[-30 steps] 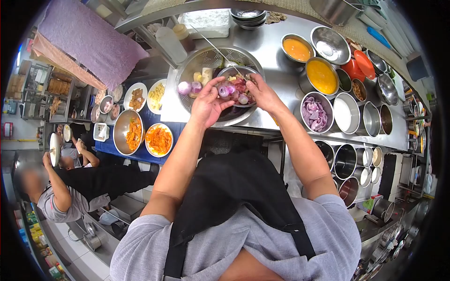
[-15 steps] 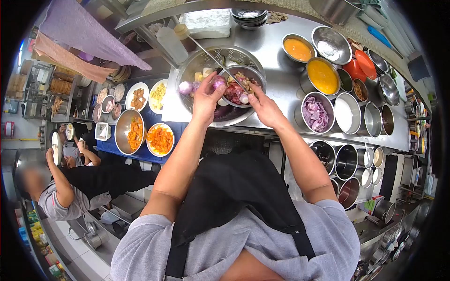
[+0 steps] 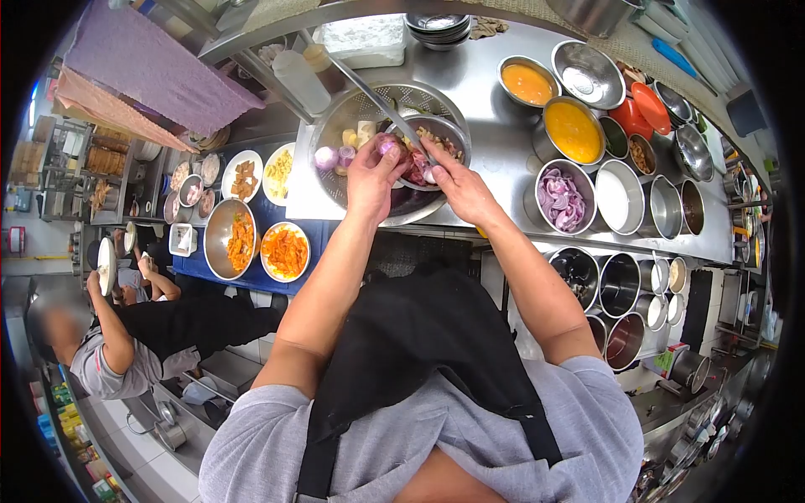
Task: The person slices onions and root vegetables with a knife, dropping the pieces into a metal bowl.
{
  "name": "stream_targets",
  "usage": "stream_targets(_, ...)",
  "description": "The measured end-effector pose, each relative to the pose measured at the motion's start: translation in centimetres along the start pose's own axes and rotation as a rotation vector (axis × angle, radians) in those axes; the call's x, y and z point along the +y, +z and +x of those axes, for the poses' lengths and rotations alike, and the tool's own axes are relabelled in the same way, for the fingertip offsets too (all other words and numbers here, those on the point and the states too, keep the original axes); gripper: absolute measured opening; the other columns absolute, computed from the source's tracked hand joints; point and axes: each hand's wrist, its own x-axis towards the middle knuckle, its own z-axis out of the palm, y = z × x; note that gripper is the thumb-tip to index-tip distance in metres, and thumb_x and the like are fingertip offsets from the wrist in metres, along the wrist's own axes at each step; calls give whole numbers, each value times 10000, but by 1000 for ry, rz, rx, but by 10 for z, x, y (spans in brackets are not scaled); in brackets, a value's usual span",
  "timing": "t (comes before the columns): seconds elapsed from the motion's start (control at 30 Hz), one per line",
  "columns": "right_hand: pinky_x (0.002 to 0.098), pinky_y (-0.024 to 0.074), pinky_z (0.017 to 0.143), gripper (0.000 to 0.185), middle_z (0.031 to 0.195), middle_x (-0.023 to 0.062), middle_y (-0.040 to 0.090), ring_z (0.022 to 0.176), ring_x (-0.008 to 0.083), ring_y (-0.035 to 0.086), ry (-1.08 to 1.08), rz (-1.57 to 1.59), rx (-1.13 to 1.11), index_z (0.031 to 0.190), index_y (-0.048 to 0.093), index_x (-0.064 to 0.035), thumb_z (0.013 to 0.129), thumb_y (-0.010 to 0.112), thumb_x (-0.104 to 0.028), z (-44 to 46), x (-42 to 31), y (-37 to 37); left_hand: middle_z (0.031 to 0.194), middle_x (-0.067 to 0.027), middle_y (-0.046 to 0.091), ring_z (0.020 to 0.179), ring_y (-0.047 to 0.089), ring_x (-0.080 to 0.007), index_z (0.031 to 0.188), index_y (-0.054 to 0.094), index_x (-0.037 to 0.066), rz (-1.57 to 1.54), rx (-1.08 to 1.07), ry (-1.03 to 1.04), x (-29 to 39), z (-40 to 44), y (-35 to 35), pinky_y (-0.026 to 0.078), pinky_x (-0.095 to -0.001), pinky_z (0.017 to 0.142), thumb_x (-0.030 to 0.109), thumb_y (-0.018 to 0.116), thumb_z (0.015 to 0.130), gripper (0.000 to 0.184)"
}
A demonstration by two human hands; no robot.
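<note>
Purple onion [image 3: 388, 144] pinched in our left hand [image 3: 369, 180], just left of the knife [image 3: 392, 115].
Our right hand [image 3: 461, 191] grips that knife, slanting far-left over the colander [image 3: 332, 124] at the table's [image 3: 495, 126] near edge.

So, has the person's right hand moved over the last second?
Yes: judged against the perforated metal colander, the right hand has shifted slightly left, reaching farther over it.

Commercial kitchen, apparently: steel counter [image 3: 496, 159], pots [image 3: 620, 287]

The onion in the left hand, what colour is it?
The onion in the left hand is purple. The head view shows it best, the only view here.
</note>
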Motion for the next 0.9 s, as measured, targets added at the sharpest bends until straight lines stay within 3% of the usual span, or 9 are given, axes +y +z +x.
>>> stream_targets(0.3,491,415,1075,639,1445,236,520,1298,465,503,90,36,15,1591,247,-172,1058,344,-509,-17,-20,16,1195,-75,658,1059,655,-176,1313,571,6,87,0,63,6,-4,8,557,-311,883,88,663,975,360)
stream_targets(0.9,493,405,1085,731,1430,293,507,1304,469,498,41,13,-11,1590,216,-93,1044,331,-567,0,-24,26,1204,-118,654,1036,667,-190,1337,550,-50,115,-78,20,11,-13,-9,570,-307,879,105,663,981,404)
